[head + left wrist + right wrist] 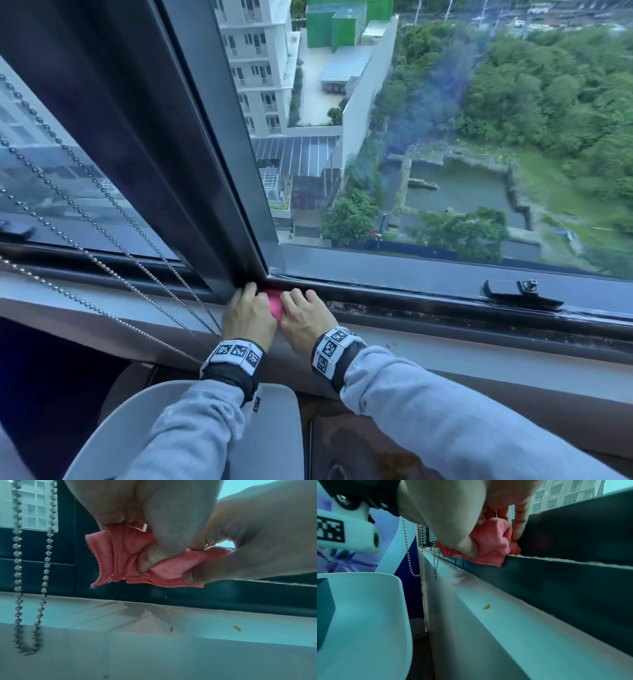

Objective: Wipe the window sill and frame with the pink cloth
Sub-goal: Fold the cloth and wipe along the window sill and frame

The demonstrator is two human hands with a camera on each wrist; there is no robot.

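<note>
A small pink cloth (275, 306) is bunched between both hands at the corner where the dark upright frame post (191, 171) meets the dark lower frame rail (445, 305). My left hand (247, 310) pinches the cloth (123, 555) with thumb and curled fingers. My right hand (305, 311) grips the other end of the cloth (489, 545), thumb under it, fingertips (519, 530) against the rail. The pale sill (479, 349) lies just below the hands.
Beaded blind chains (113, 274) hang to the left and drape over the sill. A window latch (520, 291) sits on the rail to the right. Small yellow crumbs (487, 606) and grime dot the sill and rail. A white chair back (270, 428) stands below my arms.
</note>
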